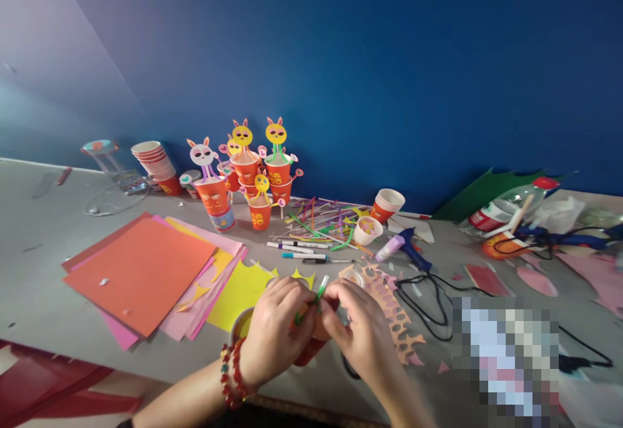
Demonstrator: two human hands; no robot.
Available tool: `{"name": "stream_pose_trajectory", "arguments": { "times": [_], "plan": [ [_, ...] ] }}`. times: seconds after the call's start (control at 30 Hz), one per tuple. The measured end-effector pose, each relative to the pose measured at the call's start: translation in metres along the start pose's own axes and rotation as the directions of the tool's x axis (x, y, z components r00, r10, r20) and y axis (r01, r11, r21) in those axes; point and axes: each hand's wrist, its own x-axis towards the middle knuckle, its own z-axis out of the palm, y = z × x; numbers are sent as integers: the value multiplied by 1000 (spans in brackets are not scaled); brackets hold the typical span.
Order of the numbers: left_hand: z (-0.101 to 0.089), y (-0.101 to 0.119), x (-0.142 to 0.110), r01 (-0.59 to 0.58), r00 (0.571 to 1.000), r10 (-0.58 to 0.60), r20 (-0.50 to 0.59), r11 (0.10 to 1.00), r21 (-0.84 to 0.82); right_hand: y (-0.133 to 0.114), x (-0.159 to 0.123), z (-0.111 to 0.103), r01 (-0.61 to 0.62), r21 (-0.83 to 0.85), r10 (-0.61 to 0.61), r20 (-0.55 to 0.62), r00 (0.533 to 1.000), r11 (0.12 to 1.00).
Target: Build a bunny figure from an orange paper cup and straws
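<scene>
Both hands meet at the front middle of the table. My left hand [277,324], with beaded bracelets at the wrist, is closed on a thin green piece with a white end [322,286]. My right hand [357,321] pinches the same piece between thumb and fingers. Its exact kind is hard to make out, as the fingers cover most of it. Below the hands is a red paper cup [310,351], largely hidden. Beside the left hand shows the rim of a round container [237,324] with something yellow inside. Yellow cut paper [238,295] lies just behind.
Red cups with paper animal figures [212,196] stand at the back. Orange paper sheets [141,272] lie left. Colourful straws [321,220], markers [304,256], a glue stick [390,248] and a blue glue gun [415,253] with a cord lie behind. A bottle [511,204] lies right.
</scene>
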Motion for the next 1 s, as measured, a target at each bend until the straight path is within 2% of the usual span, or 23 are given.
{"name": "stream_pose_trajectory", "arguments": {
  "times": [0.67, 0.87, 1.0],
  "plan": [
    [0, -3, 1, 56, 998, -55, 30, 998, -22, 4, 2, 5, -6, -48, 6, 11, 1000, 999],
    [-2, -7, 0, 244, 968, -224, 113, 946, -212, 7, 1, -1, 1, -116, -5, -35, 999, 993],
    [-2, -15, -2, 380, 924, -359, 131, 831, -407, 15, 1, -13, -44, -136, 32, -87, 996, 990]
  ]
}}
